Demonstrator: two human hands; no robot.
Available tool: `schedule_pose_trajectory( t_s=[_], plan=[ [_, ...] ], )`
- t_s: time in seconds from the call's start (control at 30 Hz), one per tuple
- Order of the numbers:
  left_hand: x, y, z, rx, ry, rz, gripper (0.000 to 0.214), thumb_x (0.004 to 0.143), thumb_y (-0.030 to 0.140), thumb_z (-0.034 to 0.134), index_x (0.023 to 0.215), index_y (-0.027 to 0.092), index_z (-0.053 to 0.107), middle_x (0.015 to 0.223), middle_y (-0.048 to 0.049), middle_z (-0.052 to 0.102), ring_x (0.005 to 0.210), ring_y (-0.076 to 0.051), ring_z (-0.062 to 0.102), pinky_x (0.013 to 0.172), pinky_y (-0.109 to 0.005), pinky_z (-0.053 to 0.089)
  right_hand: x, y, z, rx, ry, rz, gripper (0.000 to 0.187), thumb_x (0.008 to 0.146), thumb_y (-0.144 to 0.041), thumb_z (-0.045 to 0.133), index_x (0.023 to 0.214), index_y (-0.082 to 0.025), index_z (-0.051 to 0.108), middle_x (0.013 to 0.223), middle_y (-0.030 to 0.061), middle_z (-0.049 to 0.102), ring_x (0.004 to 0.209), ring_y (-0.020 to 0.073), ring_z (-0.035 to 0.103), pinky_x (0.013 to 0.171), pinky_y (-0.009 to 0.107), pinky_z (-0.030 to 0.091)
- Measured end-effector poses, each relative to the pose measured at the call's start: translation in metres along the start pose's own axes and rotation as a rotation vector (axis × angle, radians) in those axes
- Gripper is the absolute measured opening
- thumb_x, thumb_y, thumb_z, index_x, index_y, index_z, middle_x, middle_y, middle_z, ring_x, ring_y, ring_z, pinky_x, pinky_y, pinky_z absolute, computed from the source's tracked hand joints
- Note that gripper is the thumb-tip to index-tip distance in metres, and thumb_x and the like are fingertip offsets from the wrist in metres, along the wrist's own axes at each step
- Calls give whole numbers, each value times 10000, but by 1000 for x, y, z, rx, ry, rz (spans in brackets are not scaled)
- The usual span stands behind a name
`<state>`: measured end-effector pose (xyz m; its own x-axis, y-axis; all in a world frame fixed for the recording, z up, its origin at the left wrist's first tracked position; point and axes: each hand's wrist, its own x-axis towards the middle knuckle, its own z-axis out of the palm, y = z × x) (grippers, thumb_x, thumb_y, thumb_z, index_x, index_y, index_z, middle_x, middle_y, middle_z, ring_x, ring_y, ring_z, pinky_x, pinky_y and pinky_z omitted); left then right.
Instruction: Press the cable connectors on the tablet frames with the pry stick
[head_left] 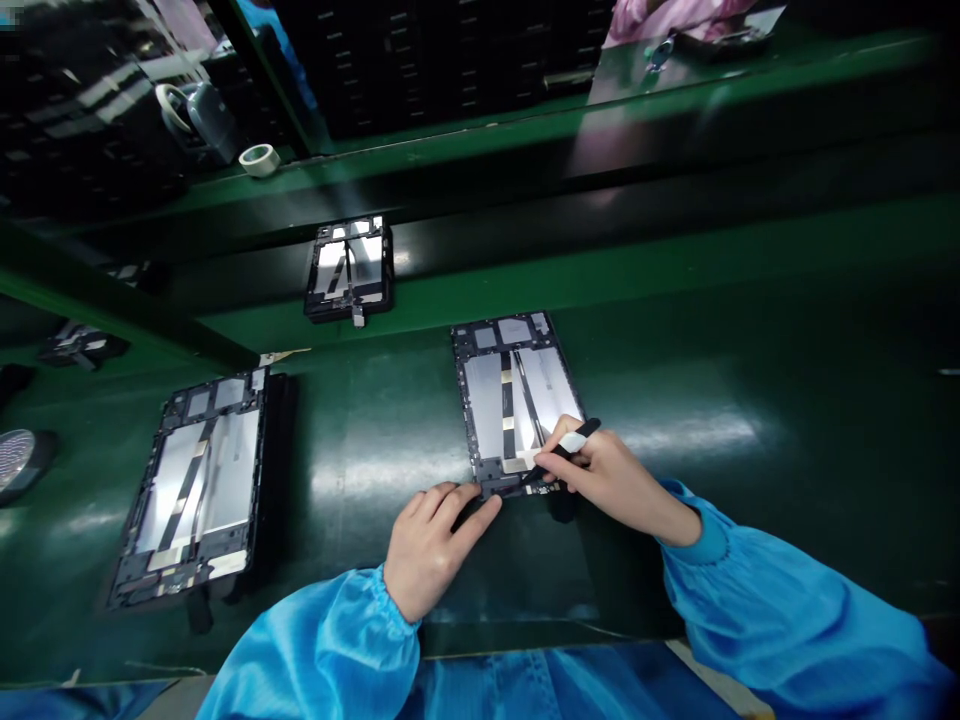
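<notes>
Left fingers (459,500) loosely bent, at near left corner of opened tablet (484,400); right fingers (559,467) pinching pen-like tool (573,441) over tablet's near end. On desk (675,360): second tablet (232,470) near front edge, third tablet (330,262) farther back, first rightmost, back from front edge.

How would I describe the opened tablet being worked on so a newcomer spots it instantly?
Find the green bench and look near the middle for an opened tablet. The left hand touches its near edge; the right hand holds a pen-like tool over it. That sets it apart: the tablet to the left and the one farther back have no hand on them.
</notes>
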<state>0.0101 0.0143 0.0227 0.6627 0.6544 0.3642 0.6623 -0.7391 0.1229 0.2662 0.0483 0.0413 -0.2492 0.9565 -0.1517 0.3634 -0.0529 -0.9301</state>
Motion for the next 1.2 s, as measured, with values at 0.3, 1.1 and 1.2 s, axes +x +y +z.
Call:
schedule_pose_trajectory(
  t_s=[0.3, 1.1, 1.2],
  plan=[
    [-1, -2, 3, 9, 16, 50, 344, 962, 118, 533, 1286, 215, 596, 1202, -77, 648, 1039, -227, 578, 794, -327, 455, 1, 0, 2, 81, 31, 43, 219, 910, -394, 600, 793, -214, 556, 660, 3, 637, 582, 184, 664, 498, 278, 521],
    [1, -1, 0, 70, -32, 20, 383, 959, 137, 527, 1316, 260, 589, 1187, -92, 631, 1025, -238, 597, 796, -338, 468, -2, -4, 4, 34, 31, 30, 205, 927, -369, 599, 798, -212, 578, 672, 3, 665, 596, 181, 674, 519, 273, 498],
    [1, -1, -1, 73, -40, 15, 380, 961, 140, 524, 1316, 259, 589, 1187, -99, 623, 1020, -241, 595, 794, -343, 475, -2, -4, 4, 17, 32, 26, 213, 939, -379, 580, 804, -214, 577, 672, 0, 661, 584, 177, 664, 514, 274, 490]
  ],
)
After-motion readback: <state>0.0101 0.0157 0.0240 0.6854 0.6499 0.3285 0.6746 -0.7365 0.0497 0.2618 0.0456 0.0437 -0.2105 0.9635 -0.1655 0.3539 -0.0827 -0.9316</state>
